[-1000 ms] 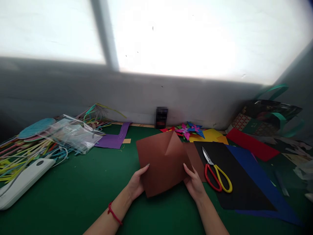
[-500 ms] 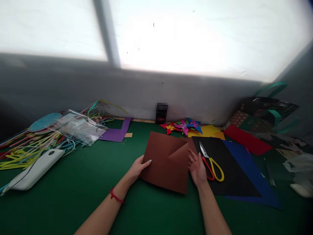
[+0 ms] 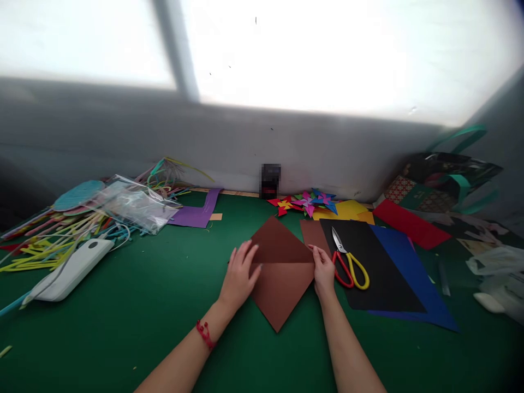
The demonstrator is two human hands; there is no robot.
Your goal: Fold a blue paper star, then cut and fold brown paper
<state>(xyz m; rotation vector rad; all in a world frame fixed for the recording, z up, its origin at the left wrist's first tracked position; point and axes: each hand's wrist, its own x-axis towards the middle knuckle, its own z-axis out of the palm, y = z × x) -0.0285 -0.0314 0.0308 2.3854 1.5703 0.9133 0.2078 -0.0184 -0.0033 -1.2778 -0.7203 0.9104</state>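
A square sheet of brown paper (image 3: 282, 289) lies with one corner toward me, a straight crease running across it from left to right. Over its left part rests my left hand (image 3: 239, 275), fingers apart and covering most of that corner. My right hand (image 3: 323, 270) pinches the right corner between thumb and fingers. Just right of that hand are scissors (image 3: 347, 262) with one red and one yellow handle, blades parted a little. They lie on black paper (image 3: 380, 273), beside another piece of brown paper (image 3: 313, 232).
Blue paper (image 3: 421, 278) and red paper (image 3: 411, 224) lie to the right. Folded paper stars (image 3: 307, 203) sit by the wall near yellow paper (image 3: 347, 209). At left are a white glue gun (image 3: 73, 273), a clear plastic bag (image 3: 139, 204), coloured strips and purple paper (image 3: 194, 215).
The brown paper has turned so a corner points at me and now lies lower, its crease level. My left hand has moved over its left corner; my right hand has closed on the right one.
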